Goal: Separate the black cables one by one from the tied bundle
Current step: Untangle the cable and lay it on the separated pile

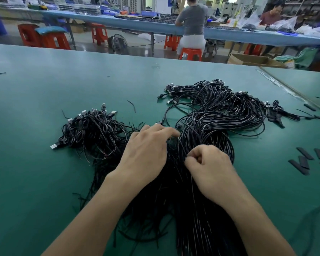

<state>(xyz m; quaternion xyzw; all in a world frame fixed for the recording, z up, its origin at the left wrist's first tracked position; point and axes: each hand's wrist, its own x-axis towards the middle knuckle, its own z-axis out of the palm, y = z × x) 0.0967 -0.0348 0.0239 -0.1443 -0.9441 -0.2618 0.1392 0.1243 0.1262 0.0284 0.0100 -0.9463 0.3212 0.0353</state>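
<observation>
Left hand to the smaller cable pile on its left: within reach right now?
Likely yes: the left hand rests on the bundle right beside the smaller pile, nothing standing between them.

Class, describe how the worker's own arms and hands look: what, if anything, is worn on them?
The left forearm and right forearm are bare to the frame's edge: no sleeves show. The left hand and right hand wear no gloves, and no ring, watch or bracelet is visible.

Left grip [146,150] flat, palm down, fingers stretched forward, right grip [209,163] curled, pinching a cable [182,147]
</observation>
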